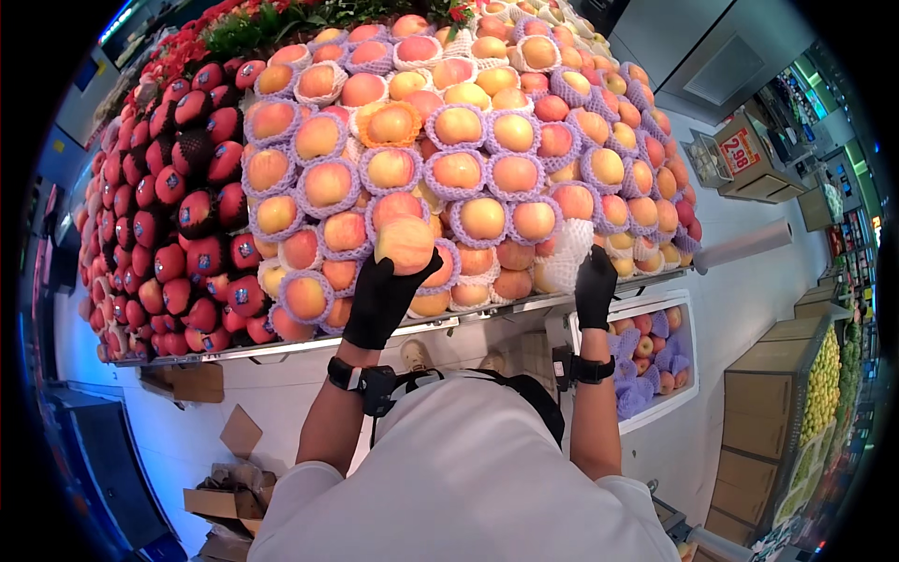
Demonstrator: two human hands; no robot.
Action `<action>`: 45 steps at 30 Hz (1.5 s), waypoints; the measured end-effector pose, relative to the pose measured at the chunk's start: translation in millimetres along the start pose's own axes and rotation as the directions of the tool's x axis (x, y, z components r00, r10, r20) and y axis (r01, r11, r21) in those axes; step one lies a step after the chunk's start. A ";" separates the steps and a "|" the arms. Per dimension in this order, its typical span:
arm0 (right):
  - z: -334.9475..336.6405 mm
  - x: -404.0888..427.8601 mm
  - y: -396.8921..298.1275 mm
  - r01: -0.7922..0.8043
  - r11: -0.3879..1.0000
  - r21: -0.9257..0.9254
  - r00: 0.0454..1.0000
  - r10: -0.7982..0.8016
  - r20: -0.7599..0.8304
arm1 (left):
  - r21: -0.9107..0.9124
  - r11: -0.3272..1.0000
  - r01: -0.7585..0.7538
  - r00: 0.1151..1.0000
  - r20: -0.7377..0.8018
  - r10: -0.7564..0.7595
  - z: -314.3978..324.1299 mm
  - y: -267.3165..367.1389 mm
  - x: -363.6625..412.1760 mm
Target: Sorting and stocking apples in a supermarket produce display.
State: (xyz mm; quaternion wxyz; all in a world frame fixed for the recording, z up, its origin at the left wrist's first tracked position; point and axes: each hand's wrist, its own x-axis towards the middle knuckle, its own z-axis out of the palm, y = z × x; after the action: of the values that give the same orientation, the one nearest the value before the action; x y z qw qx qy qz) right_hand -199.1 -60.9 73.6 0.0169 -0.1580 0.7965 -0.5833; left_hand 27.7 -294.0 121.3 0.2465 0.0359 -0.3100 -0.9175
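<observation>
In a black glove, my left hand [385,298] grips a yellow-red apple [405,244] with no foam net on it, raised in front of the heaped apples. My right hand [595,286], gloved too, is closed on a white foam fruit net [567,258] at the front edge of the display. The net looks bunched, and I cannot tell whether fruit is inside it. Rows of apples in purple foam nets [456,171] slope up behind both hands. One apple in an orange net [390,125] sits among them.
Dark red apples [205,255] fill the display's left side. A white foam box [692,351] with apples and purple nets stands below right. A plastic bag roll [744,246] juts from the display's right corner. Opened cardboard boxes [228,502] lie on the floor at left.
</observation>
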 end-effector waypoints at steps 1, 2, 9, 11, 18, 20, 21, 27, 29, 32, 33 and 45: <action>12.6 -1.3 -12.0 0.072 0.997 0.028 0.997 -0.072 -0.010 | -0.001 1.000 -0.012 1.000 0.001 0.012 -9.7 1.9 -2.7; 22.5 1.9 -13.3 0.058 0.998 -0.021 0.998 -0.059 -0.001 | 0.038 0.998 0.043 0.999 0.013 -0.043 -25.9 1.8 -5.6; 86.3 -4.8 -71.8 0.201 0.978 0.057 0.974 -0.206 0.098 | -0.180 0.968 0.173 0.985 0.050 -0.167 -45.2 35.9 -9.2; 101.3 -13.3 -81.7 0.130 0.988 0.083 0.975 -0.142 0.169 | -0.214 0.960 0.182 0.983 0.033 -0.179 -52.0 42.5 -16.7; 146.7 -28.8 -112.1 0.289 0.952 -0.100 0.955 -0.280 0.101 | -0.081 0.991 0.109 0.992 -0.047 -0.113 -80.4 68.5 -28.5; 153.3 -28.4 -122.4 0.318 0.938 -0.139 0.947 -0.308 0.091 | -0.143 0.976 0.166 0.983 -0.050 -0.175 -96.0 70.7 -28.2; 156.2 -26.9 -125.4 0.349 0.920 -0.176 0.937 -0.340 0.083 | -0.144 0.976 0.163 0.984 -0.049 -0.172 -92.6 74.0 -26.8; 169.8 -25.8 -153.1 0.441 0.875 -0.201 0.897 -0.426 0.115 | -0.279 0.947 0.158 0.987 0.082 -0.141 -61.5 91.1 -22.4; 176.9 -26.3 -164.0 0.462 0.851 -0.250 0.887 -0.447 0.117 | -0.085 0.994 0.068 0.997 0.030 -0.066 -78.6 85.6 -17.6; 188.8 -34.6 -175.6 0.576 0.790 -0.210 0.817 -0.552 0.166 | -0.228 0.957 0.180 0.980 -0.044 -0.195 -94.0 82.9 -19.2; 189.3 -36.0 -178.0 0.584 0.772 -0.252 0.812 -0.549 0.199 | -0.279 0.936 0.217 0.968 -0.058 -0.242 -90.7 83.2 -18.1; 201.4 -47.8 -195.9 0.457 0.882 -0.118 0.853 -0.397 0.338 | 0.448 0.893 0.041 0.998 -0.053 -0.020 -100.4 87.9 -8.2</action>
State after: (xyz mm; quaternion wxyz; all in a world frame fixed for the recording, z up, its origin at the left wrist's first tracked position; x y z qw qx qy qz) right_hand -65.8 -286.7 185.0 -0.0069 -0.4202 0.7818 -0.4607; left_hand 94.7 -405.8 91.3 0.2244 0.1183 -0.5070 -0.8238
